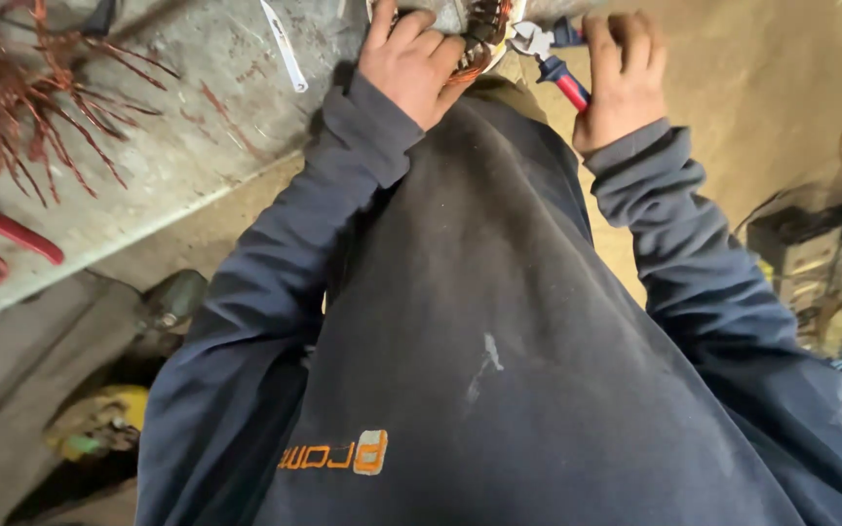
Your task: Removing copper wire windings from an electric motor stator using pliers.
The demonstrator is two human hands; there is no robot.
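Note:
My left hand grips a round motor stator with copper windings at the top edge of the view; most of it is cut off. My right hand is closed around red-and-blue-handled cutting pliers, whose steel jaws point at the windings. Both arms are in dark blue sleeves, and my dark sweatshirt fills the lower view.
A grey workbench lies at the upper left with a heap of cut copper wire, red-handled pliers and a white strip-like tool. Clutter sits on the floor at lower left and at the right.

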